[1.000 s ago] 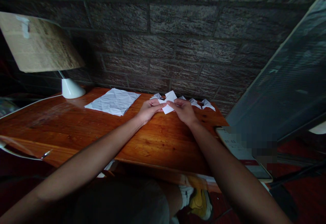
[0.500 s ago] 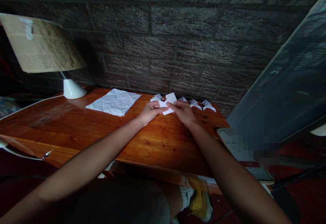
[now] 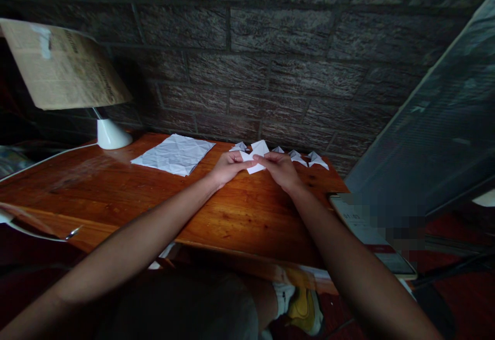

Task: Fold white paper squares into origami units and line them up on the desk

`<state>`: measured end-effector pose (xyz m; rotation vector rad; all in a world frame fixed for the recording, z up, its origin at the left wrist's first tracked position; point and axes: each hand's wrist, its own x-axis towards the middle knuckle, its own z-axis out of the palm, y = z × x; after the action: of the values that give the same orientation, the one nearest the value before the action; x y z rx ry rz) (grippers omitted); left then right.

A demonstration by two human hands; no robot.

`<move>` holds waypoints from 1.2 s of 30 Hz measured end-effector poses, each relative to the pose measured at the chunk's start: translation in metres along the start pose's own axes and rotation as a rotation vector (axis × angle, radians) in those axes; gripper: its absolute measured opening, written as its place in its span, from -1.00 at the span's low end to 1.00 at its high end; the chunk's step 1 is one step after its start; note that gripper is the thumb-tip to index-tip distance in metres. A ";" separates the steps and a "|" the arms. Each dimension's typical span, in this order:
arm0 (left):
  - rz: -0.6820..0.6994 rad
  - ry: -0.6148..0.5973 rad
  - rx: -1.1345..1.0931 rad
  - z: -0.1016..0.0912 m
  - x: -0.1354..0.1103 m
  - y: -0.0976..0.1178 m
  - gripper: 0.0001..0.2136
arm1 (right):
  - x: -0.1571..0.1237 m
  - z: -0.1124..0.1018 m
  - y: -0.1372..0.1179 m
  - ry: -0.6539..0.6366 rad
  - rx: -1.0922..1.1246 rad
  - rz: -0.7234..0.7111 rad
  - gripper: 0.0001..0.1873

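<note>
Both hands meet at the far side of a wooden table (image 3: 162, 201), close to the brick wall. My left hand (image 3: 227, 167) and my right hand (image 3: 279, 169) each pinch a small white folded paper piece (image 3: 256, 155) between fingertips, holding it just above the tabletop. Their fingers are curled round its edges. Behind the hands, several small folded white paper shapes (image 3: 305, 158) lie in a row along the wall.
A creased white sheet (image 3: 174, 154) lies flat to the left of my hands. A white lamp base (image 3: 111, 134) stands at the back left under a tilted tan shade (image 3: 62, 67). A device with a screen (image 3: 371, 232) lies off the table's right edge.
The view has shifted very slightly. Both hands stay pinched on the folded paper in nearly the same place, with small finger movements only.
</note>
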<state>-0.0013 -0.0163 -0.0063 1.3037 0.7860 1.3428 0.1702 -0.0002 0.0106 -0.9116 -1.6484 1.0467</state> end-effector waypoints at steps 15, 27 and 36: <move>-0.145 -0.001 -0.176 0.000 -0.001 -0.008 -0.71 | 0.001 -0.003 0.003 -0.017 -0.008 0.037 -0.55; -0.196 0.094 -0.266 -0.005 0.003 -0.005 -0.68 | 0.002 -0.004 0.004 -0.004 0.224 0.176 -0.56; -0.141 0.140 -0.232 -0.004 0.003 -0.005 -0.69 | 0.002 -0.003 0.005 -0.031 0.115 0.097 -0.59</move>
<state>-0.0035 -0.0118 -0.0107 0.9639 0.7769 1.3776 0.1727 0.0036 0.0074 -0.9111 -1.5648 1.2142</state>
